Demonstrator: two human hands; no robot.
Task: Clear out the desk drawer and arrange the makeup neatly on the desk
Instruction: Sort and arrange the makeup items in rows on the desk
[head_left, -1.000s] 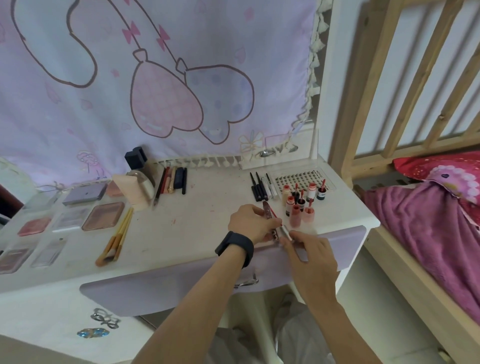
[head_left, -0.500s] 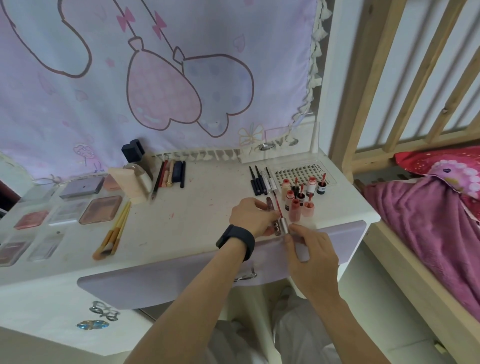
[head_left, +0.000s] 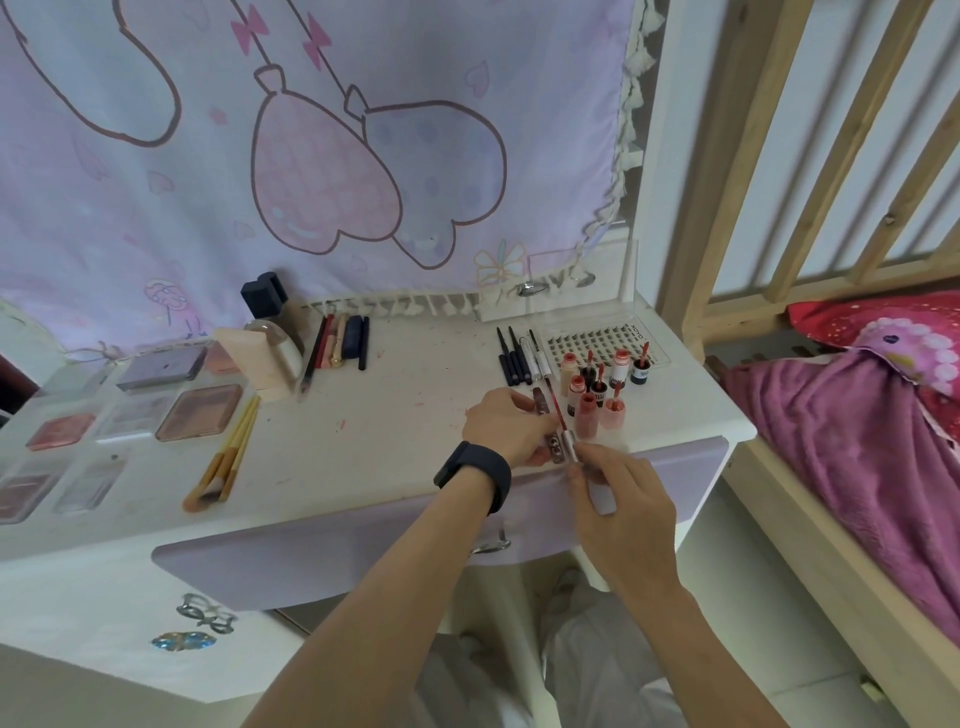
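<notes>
Left hand (head_left: 506, 423) curls round a patterned lip-gloss tube (head_left: 555, 448) at the white desk's (head_left: 363, 431) front edge. Right hand (head_left: 618, 493) pinches the silver-capped red wand (head_left: 558, 410) (clear lash tray (head_left: 597, 343) reads XOYO).

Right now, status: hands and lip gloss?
Left hand grips dark lip tube. Right hand pinches silver-capped lip gloss. Standing lip tubes close beside.

One head-worn camera looks forward and down, close over the desk (head_left: 363, 431).
</notes>
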